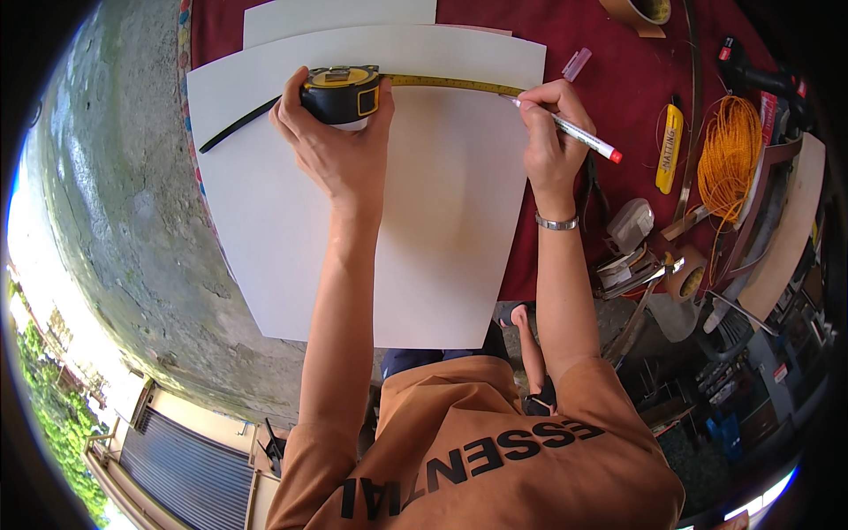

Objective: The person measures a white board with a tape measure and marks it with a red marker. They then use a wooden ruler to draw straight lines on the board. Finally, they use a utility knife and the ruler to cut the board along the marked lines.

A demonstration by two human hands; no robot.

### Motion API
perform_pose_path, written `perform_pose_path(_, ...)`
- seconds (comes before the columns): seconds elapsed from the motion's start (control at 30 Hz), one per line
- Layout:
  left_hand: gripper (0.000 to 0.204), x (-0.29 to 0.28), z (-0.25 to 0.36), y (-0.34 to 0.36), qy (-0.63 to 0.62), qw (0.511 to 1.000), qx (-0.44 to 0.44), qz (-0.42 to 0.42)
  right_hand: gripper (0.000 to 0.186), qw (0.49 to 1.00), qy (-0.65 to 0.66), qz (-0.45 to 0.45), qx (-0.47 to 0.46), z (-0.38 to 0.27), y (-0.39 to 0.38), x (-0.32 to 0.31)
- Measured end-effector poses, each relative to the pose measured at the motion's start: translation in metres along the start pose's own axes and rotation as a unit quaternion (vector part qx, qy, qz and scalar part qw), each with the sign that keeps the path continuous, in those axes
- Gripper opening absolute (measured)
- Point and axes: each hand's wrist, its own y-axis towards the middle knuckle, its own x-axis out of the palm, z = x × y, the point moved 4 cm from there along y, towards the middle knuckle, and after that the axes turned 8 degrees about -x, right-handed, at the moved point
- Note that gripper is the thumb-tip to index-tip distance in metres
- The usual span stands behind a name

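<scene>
My left hand (pixel 331 146) is wrapped round a black and yellow tape measure (pixel 340 93), its thumb and fingers on either side of the case. The yellow blade (pixel 450 83) runs out to the right across a large white board (pixel 442 221). Between the fingers of my right hand (pixel 556 132) is a white marker (pixel 583 137) with a red end, its tip down by the blade near the board's right edge. A black strap (pixel 238 124) trails from the tape case to the left. The marker's pink cap (pixel 577 64) lies off the board to the right.
A dark red cloth (pixel 503 18) covers the table. Toward the right lie a yellow cutter (pixel 670 146), a bundle of orange cord (pixel 730 155), a tape roll (pixel 649 11) and a black tool (pixel 760 75). Another white sheet (pixel 340 22) sits beyond the board. A rough grey wall (pixel 132 177) borders the left.
</scene>
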Motion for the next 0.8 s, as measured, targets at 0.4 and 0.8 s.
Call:
perform_pose_path(0.4,0.082,0.001,-0.001,0.000,0.002,1.000,0.000,0.000,0.008,1.000,-0.021,-0.005,-0.015,0.001,0.000,0.001)
perform_pose_path(0.8,0.081,0.001,-0.001,-0.001,-0.002,1.000,0.014,0.012,0.008,0.978,0.187,0.077,0.039,0.011,-0.008,-0.023)
